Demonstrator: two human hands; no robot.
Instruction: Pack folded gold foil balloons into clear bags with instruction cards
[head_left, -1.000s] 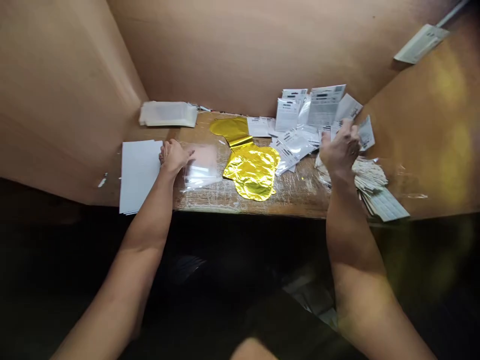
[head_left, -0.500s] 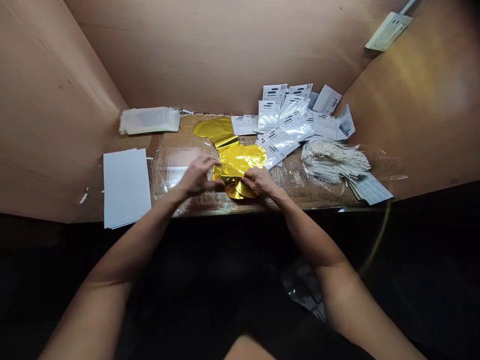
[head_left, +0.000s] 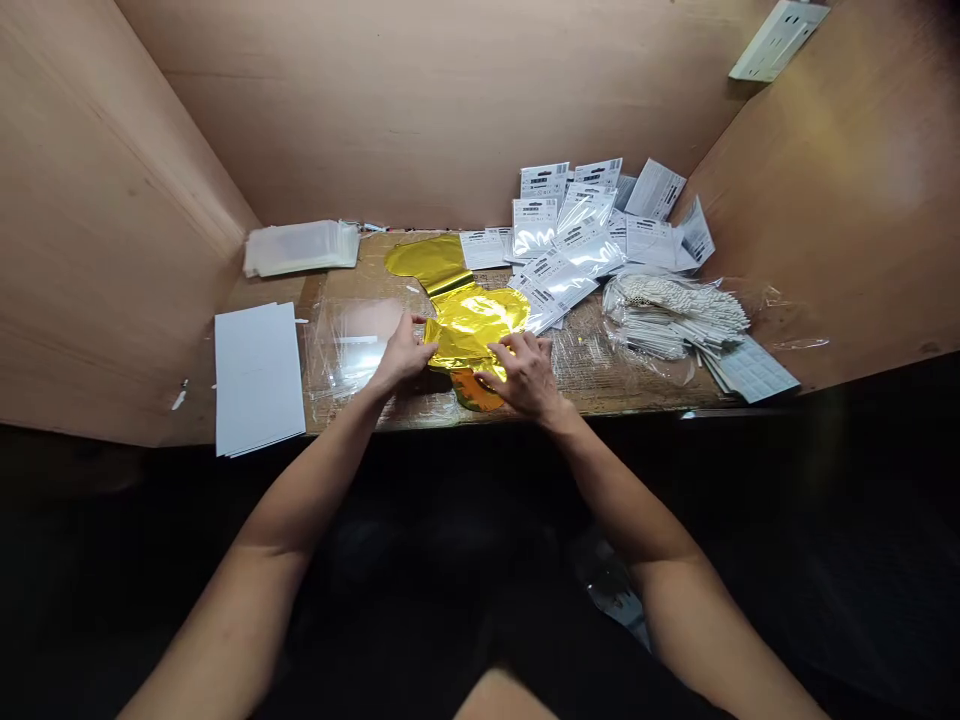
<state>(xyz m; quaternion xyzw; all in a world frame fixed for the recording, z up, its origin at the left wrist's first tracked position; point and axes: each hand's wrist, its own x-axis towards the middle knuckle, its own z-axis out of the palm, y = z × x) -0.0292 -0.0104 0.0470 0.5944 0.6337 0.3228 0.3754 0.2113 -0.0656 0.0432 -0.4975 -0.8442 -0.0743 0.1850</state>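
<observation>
A flat gold foil balloon (head_left: 480,312) lies on the bench, its lower part partly folded over. At its left edge, my left hand (head_left: 405,352) is closed, pinching the foil between thumb and fingers. My right hand (head_left: 526,372) rests over the lower right part, with its fingers bent and apart, touching the foil. Below the fold, an orange-tinted rounded end of the balloon sticks out near the bench's front edge. The upper lobe reaches up and to the left, away from both hands.
Packaged cards in clear sleeves (head_left: 574,240) are heaped at the back right. Beside them lies a bundle of white sticks (head_left: 675,315) in clear plastic. White cards (head_left: 259,375) and clear bags (head_left: 300,248) are stacked at left. Wooden panels (head_left: 322,110) enclose the bench.
My left hand has come in to the right and taken hold of the foil's left edge. The lower part now lies flatter, and my right hand's fingers have spread from their earlier grip.
</observation>
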